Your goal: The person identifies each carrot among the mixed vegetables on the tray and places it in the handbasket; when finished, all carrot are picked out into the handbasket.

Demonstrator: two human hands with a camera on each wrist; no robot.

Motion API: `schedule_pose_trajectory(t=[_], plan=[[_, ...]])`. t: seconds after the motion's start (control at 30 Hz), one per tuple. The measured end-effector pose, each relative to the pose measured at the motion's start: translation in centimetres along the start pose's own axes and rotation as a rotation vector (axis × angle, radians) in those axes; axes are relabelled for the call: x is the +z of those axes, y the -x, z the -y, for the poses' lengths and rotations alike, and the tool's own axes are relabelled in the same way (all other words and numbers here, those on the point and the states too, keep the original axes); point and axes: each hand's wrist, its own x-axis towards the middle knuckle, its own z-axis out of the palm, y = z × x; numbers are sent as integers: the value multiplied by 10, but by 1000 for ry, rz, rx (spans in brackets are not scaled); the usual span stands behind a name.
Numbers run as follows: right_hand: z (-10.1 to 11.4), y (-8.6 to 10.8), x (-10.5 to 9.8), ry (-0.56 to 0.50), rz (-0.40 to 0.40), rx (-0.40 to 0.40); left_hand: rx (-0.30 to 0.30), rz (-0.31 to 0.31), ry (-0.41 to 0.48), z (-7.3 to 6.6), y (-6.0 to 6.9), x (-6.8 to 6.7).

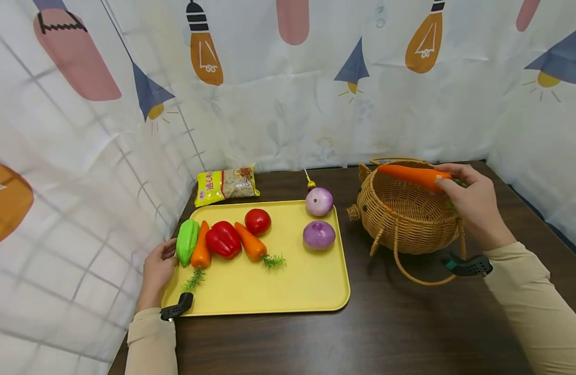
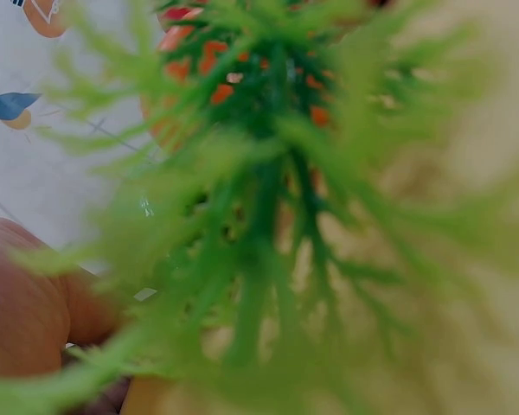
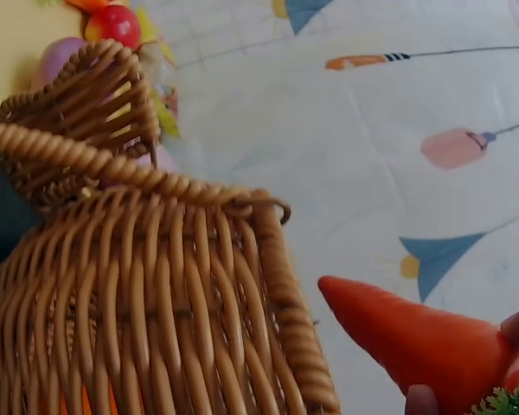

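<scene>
In the head view my right hand (image 1: 473, 200) pinches a carrot (image 1: 415, 176) by its thick end, above the opening of the wicker basket (image 1: 412, 229). The right wrist view shows that carrot (image 3: 415, 337) pointing toward the basket rim (image 3: 298, 320), with fingertips on its thick end. Something orange shows through the weave low in the basket. My left hand (image 1: 158, 272) is at the left edge of the yellow tray (image 1: 278, 291), its fingers beside a green vegetable (image 1: 187, 242); whether they touch it I cannot tell. Carrot leaves (image 2: 268, 173) cover most of the left wrist view.
On the tray lie two carrots (image 1: 201, 250), a red pepper (image 1: 223, 239), a tomato (image 1: 257, 222) and two purple onions (image 1: 318, 235). Behind it are a yellow snack bag (image 1: 226, 185) and a small yellow item (image 1: 311, 184). A rope handle (image 1: 428, 283) hangs at the basket's front.
</scene>
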Motion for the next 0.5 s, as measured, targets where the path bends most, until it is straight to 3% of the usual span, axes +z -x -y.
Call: schedule_pose_trajectory(t=[0.27,0.5], plan=[[-9,-6,-10,-116,54,7,6,-17,-5,0,-2,1],[-14,-12,-11,63,119,10,2,-12,-19,0,0,0]])
